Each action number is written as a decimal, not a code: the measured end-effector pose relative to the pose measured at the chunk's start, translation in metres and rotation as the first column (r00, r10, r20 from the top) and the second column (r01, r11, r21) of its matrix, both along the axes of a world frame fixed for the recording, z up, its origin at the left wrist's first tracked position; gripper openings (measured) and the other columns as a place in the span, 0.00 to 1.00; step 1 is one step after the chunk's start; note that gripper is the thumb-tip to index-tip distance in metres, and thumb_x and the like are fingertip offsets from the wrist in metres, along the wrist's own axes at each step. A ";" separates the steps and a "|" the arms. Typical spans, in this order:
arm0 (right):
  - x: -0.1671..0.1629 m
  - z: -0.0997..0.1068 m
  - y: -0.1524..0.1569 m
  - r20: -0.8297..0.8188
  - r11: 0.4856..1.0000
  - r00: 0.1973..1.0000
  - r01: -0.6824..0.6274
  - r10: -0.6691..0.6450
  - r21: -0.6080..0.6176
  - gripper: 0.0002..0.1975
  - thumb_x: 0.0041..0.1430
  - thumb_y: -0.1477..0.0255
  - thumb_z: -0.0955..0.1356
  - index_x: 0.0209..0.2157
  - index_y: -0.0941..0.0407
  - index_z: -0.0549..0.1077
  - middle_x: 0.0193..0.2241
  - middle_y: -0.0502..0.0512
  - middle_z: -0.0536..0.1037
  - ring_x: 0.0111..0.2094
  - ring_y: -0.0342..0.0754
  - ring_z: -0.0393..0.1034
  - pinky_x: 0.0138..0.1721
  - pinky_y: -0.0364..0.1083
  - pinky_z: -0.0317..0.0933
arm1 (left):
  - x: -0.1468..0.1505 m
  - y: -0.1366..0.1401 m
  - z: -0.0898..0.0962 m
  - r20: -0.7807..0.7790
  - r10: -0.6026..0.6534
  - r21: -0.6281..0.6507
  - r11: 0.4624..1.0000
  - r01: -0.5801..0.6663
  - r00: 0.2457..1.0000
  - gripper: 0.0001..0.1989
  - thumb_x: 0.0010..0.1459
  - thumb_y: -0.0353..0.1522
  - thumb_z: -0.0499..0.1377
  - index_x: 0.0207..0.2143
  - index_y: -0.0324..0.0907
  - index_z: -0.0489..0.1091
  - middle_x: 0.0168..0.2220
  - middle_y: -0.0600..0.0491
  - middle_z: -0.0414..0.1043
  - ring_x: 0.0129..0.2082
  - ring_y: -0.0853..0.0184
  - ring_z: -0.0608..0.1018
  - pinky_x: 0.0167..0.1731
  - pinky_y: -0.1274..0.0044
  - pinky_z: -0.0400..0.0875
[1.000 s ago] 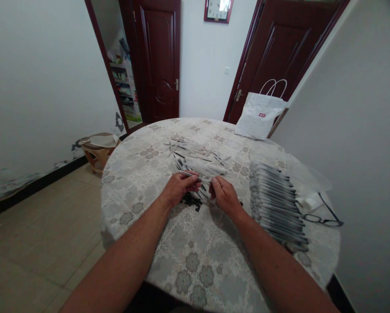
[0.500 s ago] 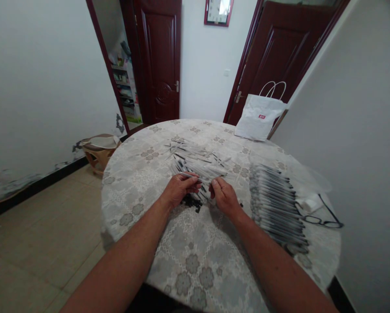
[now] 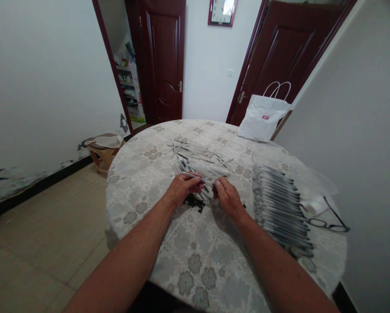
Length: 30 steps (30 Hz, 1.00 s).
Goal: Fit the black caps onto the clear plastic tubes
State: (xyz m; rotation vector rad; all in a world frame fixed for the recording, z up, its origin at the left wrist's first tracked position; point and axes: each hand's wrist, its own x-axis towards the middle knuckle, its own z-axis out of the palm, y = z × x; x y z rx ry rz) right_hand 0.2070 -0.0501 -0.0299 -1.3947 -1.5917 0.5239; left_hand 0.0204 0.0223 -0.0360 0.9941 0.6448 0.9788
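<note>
Over the round table (image 3: pixel 195 261) our forearms converge, left hand (image 3: pixel 181 190) pinching a pen barrel (image 3: pixel 195 175), right hand (image 3: pixel 227 198) curled, fingertips closed beside the loose barrel pile (image 3: pixel 198 158).

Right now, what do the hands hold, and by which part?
The left hand pinches a pen near its left end; whether the right hand grips it cannot be told.

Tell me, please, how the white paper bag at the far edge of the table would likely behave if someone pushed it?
The bag stands leaning, its sides creased and slack, so it probably tips or crumples rather than slides. It looks light for its size, as thin paper with cord handles suggests. On the patterned tablecloth it may drag a little.
</note>
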 end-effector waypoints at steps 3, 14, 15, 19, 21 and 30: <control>-0.002 -0.002 0.001 -0.060 0.999 0.998 -0.017 0.015 -0.037 0.23 0.72 0.57 0.55 0.27 0.51 0.67 0.21 0.50 0.72 0.24 0.48 0.67 0.30 0.47 0.61 | 0.001 0.000 0.000 0.010 -0.006 -0.006 1.000 0.006 1.000 0.19 0.47 0.37 0.73 0.39 0.35 0.77 0.34 0.46 0.81 0.30 0.63 0.82 0.33 0.71 0.79; -0.001 -0.001 -0.001 -0.033 1.000 0.999 -0.020 0.020 -0.009 0.18 0.71 0.59 0.58 0.29 0.52 0.67 0.22 0.48 0.72 0.25 0.47 0.67 0.31 0.46 0.60 | 0.000 0.001 -0.002 0.010 -0.011 0.010 1.000 0.011 1.000 0.20 0.48 0.38 0.73 0.39 0.36 0.76 0.32 0.47 0.80 0.31 0.63 0.82 0.32 0.71 0.79; -0.002 -0.001 0.000 -0.046 0.999 0.998 -0.034 0.033 -0.019 0.20 0.72 0.59 0.57 0.28 0.52 0.66 0.22 0.49 0.72 0.25 0.48 0.67 0.31 0.46 0.60 | 0.000 0.001 -0.002 0.009 -0.015 0.015 1.000 0.015 1.000 0.19 0.48 0.38 0.73 0.39 0.36 0.76 0.32 0.47 0.80 0.31 0.63 0.82 0.32 0.71 0.79; -0.003 -0.001 0.000 -0.129 0.995 0.990 -0.071 0.062 -0.067 0.22 0.72 0.56 0.56 0.28 0.51 0.67 0.22 0.50 0.72 0.23 0.47 0.67 0.28 0.46 0.60 | 0.001 0.001 -0.002 0.010 0.000 0.010 1.000 0.000 1.000 0.19 0.48 0.38 0.73 0.38 0.36 0.76 0.32 0.46 0.80 0.30 0.63 0.82 0.32 0.71 0.79; -0.003 0.001 0.000 -0.114 0.997 0.992 -0.056 0.049 -0.058 0.19 0.71 0.56 0.57 0.32 0.52 0.69 0.24 0.50 0.75 0.24 0.47 0.68 0.28 0.45 0.61 | 0.001 0.001 -0.002 0.013 0.006 0.009 1.000 -0.006 1.000 0.19 0.48 0.38 0.73 0.39 0.36 0.76 0.33 0.46 0.80 0.30 0.63 0.82 0.32 0.71 0.79; 0.013 0.030 -0.003 0.056 0.999 0.998 -0.036 0.038 -0.031 0.16 0.69 0.58 0.61 0.36 0.53 0.73 0.28 0.49 0.78 0.25 0.44 0.70 0.30 0.43 0.62 | 0.005 -0.003 0.006 0.034 -0.013 0.056 0.998 0.011 0.999 0.19 0.49 0.39 0.72 0.38 0.36 0.76 0.36 0.45 0.81 0.30 0.64 0.81 0.32 0.71 0.79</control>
